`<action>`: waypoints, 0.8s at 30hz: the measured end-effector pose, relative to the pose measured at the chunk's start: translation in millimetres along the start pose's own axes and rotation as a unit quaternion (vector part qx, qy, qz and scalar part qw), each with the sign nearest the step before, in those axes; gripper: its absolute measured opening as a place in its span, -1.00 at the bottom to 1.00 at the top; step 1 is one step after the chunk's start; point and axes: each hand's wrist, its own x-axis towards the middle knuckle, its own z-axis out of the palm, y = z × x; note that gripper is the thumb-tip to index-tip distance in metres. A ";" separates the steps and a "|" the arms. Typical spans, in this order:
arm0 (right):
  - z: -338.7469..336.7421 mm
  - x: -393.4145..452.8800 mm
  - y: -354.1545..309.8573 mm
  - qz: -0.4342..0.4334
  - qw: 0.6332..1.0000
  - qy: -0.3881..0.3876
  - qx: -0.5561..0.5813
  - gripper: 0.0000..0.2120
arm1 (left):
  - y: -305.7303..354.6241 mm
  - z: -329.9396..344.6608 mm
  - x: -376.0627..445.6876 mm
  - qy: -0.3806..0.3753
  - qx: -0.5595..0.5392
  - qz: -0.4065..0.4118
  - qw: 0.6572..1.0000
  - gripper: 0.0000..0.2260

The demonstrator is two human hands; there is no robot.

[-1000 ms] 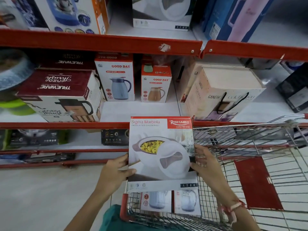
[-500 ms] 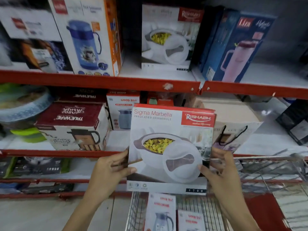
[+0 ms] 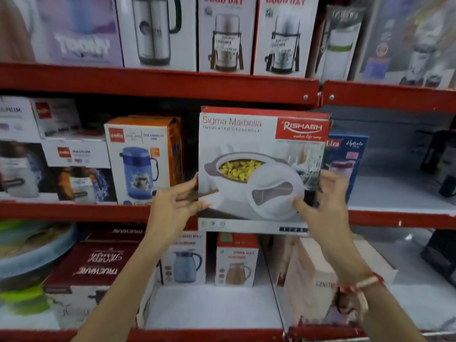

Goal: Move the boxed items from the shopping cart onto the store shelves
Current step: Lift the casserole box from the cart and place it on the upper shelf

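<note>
Raised since a second ago: casserole box (image 3: 261,169) is up out of the cart, now upright in front of the middle shelf (image 3: 74,211). Left hand (image 3: 172,211) grips its left edge, right hand (image 3: 323,206) its lower right corner, both grips closed on the box. Orange flask box (image 3: 143,159) stands just left, blue Liza box (image 3: 345,164) partly hidden behind its right side. Red shelf rail (image 3: 158,82) overhead; more boxed jugs on the shelf below.
</note>
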 end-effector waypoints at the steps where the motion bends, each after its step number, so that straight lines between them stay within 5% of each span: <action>1: 4.3 14.3 2.2 -0.009 1.000 0.003 -0.004 -0.44 | -1.5 4.6 12.3 0.008 0.003 0.008 1.000 -0.44; 13: 45.0 64.1 107.2 0.016 0.998 0.026 -0.054 -0.45 | -71.7 44.6 60.0 0.043 0.059 -0.026 0.997 -0.47; 24: 48.8 60.5 103.4 0.019 0.999 -0.007 -0.045 -0.39 | -77.2 33.9 59.0 0.025 0.087 -0.004 0.996 -0.48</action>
